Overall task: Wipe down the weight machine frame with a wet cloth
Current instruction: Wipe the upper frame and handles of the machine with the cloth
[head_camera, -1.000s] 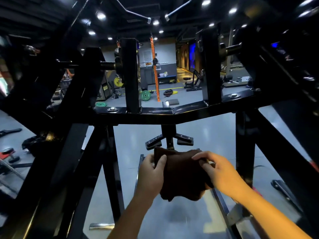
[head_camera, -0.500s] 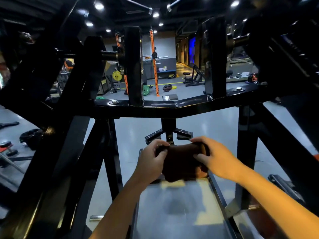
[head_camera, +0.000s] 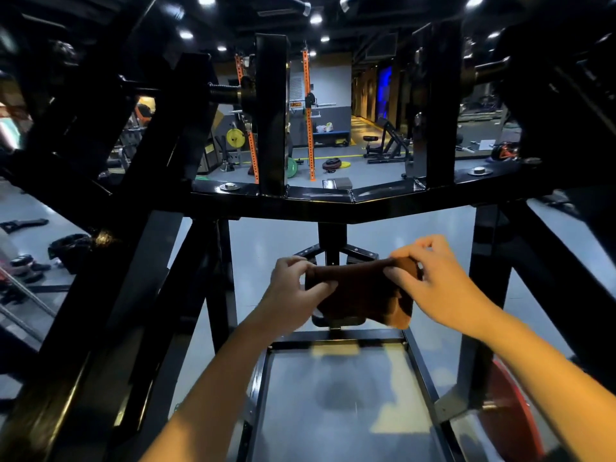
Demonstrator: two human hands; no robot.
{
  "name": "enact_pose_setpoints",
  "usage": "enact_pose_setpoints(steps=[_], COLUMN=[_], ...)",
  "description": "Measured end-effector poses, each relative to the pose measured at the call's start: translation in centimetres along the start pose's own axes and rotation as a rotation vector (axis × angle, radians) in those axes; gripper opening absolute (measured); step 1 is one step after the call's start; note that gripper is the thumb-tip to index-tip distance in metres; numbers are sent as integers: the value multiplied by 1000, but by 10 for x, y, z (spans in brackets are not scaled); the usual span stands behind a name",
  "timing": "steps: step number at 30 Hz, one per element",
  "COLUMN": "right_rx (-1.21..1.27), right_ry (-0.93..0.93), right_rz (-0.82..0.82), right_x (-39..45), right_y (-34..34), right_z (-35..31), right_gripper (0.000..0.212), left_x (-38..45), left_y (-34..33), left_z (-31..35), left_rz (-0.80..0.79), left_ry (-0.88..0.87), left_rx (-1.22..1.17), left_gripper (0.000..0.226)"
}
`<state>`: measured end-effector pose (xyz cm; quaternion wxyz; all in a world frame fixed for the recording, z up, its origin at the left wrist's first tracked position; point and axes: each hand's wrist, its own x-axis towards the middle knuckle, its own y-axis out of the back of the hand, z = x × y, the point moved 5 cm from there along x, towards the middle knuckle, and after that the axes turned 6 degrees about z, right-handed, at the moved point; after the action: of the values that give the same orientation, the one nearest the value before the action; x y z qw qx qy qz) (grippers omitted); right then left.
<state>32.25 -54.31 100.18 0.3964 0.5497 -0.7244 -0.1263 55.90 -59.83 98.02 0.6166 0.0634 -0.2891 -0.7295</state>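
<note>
Left hand (head_camera: 293,288): grip pinching the left edge of the dark brown folded cloth (head_camera: 360,291), thumb in front, fingers curled behind.

Right hand (head_camera: 436,285): grip pinching the cloth's upper right corner between thumb and fingertips.

Dark brown folded cloth: stretched level between the two grips, its lower edge hanging free, held in the air and apart from any bar.

Black rectangular floor rails (head_camera: 336,341): just below the grips, framing a grey floor panel.

Black angled steel crossbar of the weight machine frame (head_camera: 350,203): above and beyond the grips, glossy, with bolt caps on top; not yet in contact with the cloth.

Black upright posts (head_camera: 271,118): rising from the crossbar, farther on.

Handling note, judged: the step appears to be folding or squaring the cloth before wiping. Best done by keeping both pinches firm, making a flat pad, then laying it fully on the crossbar's top face and drawing it along in one direction, around the bolt caps and posts.
</note>
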Motion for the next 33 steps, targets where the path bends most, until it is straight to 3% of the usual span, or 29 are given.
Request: enact_pose_setpoints(steps=[3, 5, 12, 16, 19, 23, 24, 26, 29, 33], right_rx=[126, 258, 364, 390, 423, 137, 76, 143, 242, 260], right_ry=[-52, -130, -188, -244, -216, -29, 20, 33, -72, -275], right_rz=[-75, -88, 31, -64, -139, -332, -295, -173, -78, -109], right_x=[7, 8, -5, -19, -24, -35, -35, -28, -18, -12], right_y=[6, 4, -15, -42, -48, -57, -60, -58, -49, -42], right_z=[-2, 0, 16, 30, 35, 26, 26, 26, 26, 30], right_gripper=[19, 23, 22, 58, 69, 102, 98, 68, 27, 28], left_x=[1, 1, 8, 12, 14, 20, 20, 21, 18, 12], left_y=[-2, -4, -22, -31, -35, -35, -36, -36, -39, -46], left_z=[3, 8, 6, 7, 4, -3, -5, -9, -13, -8], left_rz=[-122, -131, -64, -26, -24, -17, -19, -20, -50, -139], left_ry=[202, 265, 427, 475, 529, 565, 572, 574, 571, 530], left_rx=[-516, -666, -733, -760, -771, -743, -723, -649, -626, -654], left_gripper=[29, 30, 28, 21, 21, 25, 25, 24, 20, 20])
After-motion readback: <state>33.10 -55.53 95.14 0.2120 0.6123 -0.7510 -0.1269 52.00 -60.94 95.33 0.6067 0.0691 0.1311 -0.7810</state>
